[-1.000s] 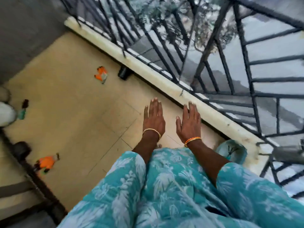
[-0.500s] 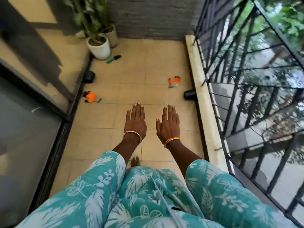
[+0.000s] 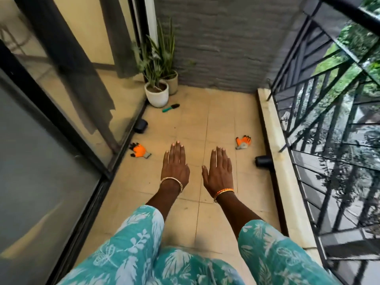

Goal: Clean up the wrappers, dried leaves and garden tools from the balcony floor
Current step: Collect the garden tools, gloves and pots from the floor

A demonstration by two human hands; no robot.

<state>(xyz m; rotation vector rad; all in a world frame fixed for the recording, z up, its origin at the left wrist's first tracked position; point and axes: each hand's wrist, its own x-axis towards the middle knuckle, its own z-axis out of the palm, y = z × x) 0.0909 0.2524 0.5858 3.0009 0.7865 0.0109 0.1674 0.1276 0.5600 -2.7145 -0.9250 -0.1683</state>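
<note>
Hands flat, left hand [image 3: 175, 167] and right hand [image 3: 218, 173] empty, feet hidden by sleeves [image 3: 131, 239].

At eleven o'clock I can't identify the dark object [image 3: 141, 126] by the door track; another dark thing [image 3: 263, 161] at two o'clock is equally unclear.

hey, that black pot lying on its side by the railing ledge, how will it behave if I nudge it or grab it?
The black pot lies on its side, so a nudge would probably roll it. It looks like thin plastic, likely light. It seems empty, though its inside is too dark to be sure.
</note>
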